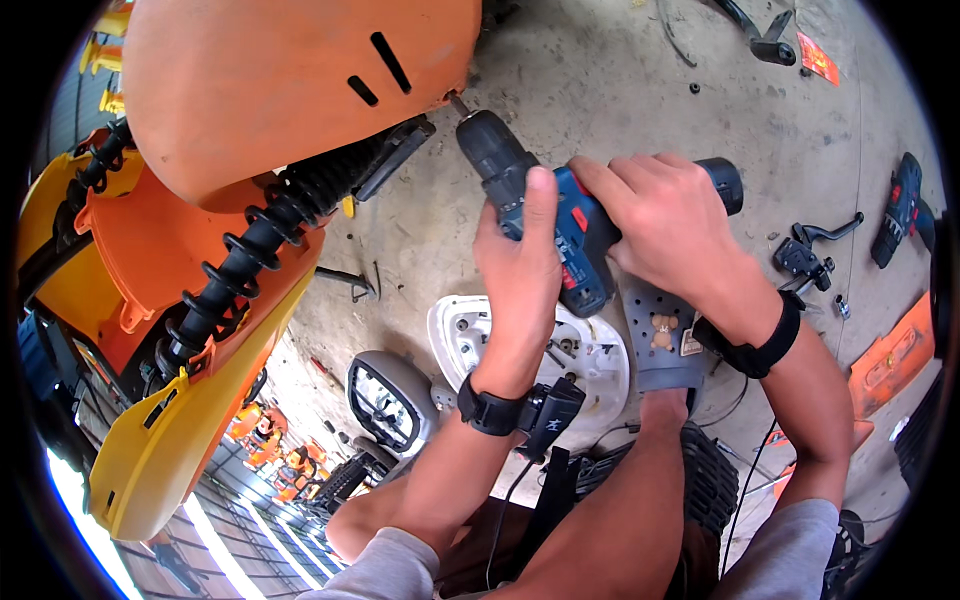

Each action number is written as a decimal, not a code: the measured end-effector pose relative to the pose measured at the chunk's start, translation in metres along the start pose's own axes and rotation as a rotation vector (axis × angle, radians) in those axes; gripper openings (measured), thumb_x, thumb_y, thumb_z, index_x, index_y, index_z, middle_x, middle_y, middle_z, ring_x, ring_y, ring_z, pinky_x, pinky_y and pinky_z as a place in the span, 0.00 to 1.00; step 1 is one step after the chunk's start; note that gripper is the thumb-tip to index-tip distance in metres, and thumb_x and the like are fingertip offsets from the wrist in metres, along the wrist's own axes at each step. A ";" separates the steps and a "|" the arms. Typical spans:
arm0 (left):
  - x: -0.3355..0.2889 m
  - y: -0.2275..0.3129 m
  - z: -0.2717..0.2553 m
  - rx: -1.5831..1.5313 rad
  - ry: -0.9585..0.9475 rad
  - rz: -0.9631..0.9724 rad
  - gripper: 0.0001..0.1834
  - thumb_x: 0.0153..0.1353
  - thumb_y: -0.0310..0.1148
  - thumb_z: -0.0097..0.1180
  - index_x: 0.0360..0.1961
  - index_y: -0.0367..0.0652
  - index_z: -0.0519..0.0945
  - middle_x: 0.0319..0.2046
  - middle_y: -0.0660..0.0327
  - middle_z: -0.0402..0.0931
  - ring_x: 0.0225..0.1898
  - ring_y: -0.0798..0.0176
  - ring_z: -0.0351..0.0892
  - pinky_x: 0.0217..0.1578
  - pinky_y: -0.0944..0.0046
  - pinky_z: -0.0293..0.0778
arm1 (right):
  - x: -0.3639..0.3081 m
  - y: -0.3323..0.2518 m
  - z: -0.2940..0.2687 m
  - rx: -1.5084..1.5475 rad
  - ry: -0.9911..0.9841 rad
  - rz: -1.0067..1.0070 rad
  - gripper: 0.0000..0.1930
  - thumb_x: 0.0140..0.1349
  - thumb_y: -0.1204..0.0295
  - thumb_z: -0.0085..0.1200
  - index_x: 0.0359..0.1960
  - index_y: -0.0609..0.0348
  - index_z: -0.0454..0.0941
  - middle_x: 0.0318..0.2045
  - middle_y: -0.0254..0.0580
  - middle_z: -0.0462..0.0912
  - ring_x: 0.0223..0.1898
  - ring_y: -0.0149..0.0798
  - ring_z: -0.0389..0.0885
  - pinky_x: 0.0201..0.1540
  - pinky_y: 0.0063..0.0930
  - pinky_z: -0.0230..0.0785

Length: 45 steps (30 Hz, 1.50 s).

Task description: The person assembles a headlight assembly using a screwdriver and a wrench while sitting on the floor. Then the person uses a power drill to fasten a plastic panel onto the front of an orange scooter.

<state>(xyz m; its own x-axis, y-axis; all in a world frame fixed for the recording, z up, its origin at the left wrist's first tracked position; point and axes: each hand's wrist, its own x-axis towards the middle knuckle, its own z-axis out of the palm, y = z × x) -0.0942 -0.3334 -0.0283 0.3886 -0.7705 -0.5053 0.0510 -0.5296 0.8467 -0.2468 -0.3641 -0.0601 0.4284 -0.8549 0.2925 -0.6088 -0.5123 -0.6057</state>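
Note:
A blue and black cordless drill point(492, 148) is held in both of my hands. My right hand point(665, 215) is closed round its handle, with the black battery end sticking out past the fingers. Along the drill's body lies my left hand point(520, 250), thumb on the near side and its other fingers largely hidden. The drill's thin bit reaches a small tab at the lower right edge of an orange fender point(290, 80); whether a screw sits there is too small to tell. Just below the fender runs a black coil-spring shock absorber point(245, 245).
Yellow body panels point(190, 440) hang at the left. On the concrete floor lie a white plastic tray point(610, 375) with small hardware, a grey-framed headlight point(385, 400), a brake lever assembly point(805, 255), a second drill point(900, 205) and an orange panel point(890, 360). My shoe is beside the tray.

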 end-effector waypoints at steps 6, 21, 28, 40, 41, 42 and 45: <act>-0.003 0.005 0.000 0.141 0.106 0.089 0.22 0.68 0.47 0.61 0.42 0.33 0.79 0.32 0.62 0.79 0.32 0.74 0.74 0.35 0.70 0.73 | -0.005 -0.005 0.011 0.080 0.049 0.038 0.20 0.43 0.76 0.61 0.43 0.57 0.80 0.23 0.40 0.80 0.28 0.46 0.82 0.32 0.39 0.73; 0.005 0.008 0.002 0.231 0.074 0.155 0.23 0.67 0.47 0.63 0.38 0.32 0.79 0.29 0.62 0.79 0.31 0.73 0.74 0.35 0.68 0.73 | -0.007 0.005 0.029 0.133 0.141 0.040 0.21 0.41 0.78 0.63 0.42 0.54 0.83 0.24 0.40 0.80 0.28 0.49 0.81 0.32 0.41 0.73; 0.002 0.009 0.007 0.141 0.073 0.103 0.24 0.67 0.47 0.62 0.42 0.29 0.80 0.32 0.60 0.80 0.34 0.71 0.76 0.37 0.67 0.74 | -0.001 0.006 0.013 0.155 0.038 0.069 0.23 0.39 0.79 0.64 0.43 0.54 0.83 0.26 0.41 0.82 0.31 0.51 0.82 0.32 0.41 0.74; -0.001 0.014 0.009 0.144 0.050 0.056 0.24 0.70 0.48 0.58 0.42 0.32 0.79 0.33 0.60 0.80 0.33 0.71 0.75 0.37 0.68 0.73 | -0.006 0.004 0.002 0.105 -0.007 0.084 0.20 0.41 0.79 0.62 0.41 0.52 0.84 0.26 0.39 0.82 0.32 0.48 0.84 0.33 0.39 0.76; 0.000 0.011 0.009 0.130 0.065 0.074 0.23 0.70 0.47 0.57 0.42 0.33 0.79 0.34 0.61 0.79 0.34 0.71 0.75 0.37 0.69 0.73 | -0.007 0.005 0.005 0.098 0.010 0.063 0.20 0.42 0.78 0.62 0.41 0.52 0.84 0.26 0.39 0.82 0.32 0.48 0.85 0.33 0.39 0.77; 0.000 0.010 0.011 0.120 0.058 0.074 0.23 0.71 0.47 0.57 0.42 0.33 0.79 0.34 0.61 0.79 0.34 0.71 0.75 0.38 0.68 0.73 | -0.008 0.006 0.007 0.092 0.025 0.043 0.20 0.42 0.78 0.62 0.41 0.53 0.84 0.26 0.39 0.83 0.32 0.47 0.85 0.33 0.39 0.77; -0.003 0.012 0.012 0.123 0.066 0.096 0.22 0.72 0.46 0.56 0.43 0.33 0.78 0.35 0.61 0.78 0.35 0.72 0.74 0.38 0.68 0.73 | -0.006 0.009 0.000 0.086 -0.016 0.053 0.19 0.42 0.79 0.62 0.41 0.53 0.84 0.26 0.40 0.83 0.32 0.47 0.85 0.33 0.39 0.77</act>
<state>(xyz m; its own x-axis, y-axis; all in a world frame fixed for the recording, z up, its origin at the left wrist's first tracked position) -0.1063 -0.3416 -0.0185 0.4457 -0.7969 -0.4079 -0.1009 -0.4975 0.8616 -0.2548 -0.3637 -0.0668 0.4080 -0.8791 0.2465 -0.5717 -0.4565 -0.6817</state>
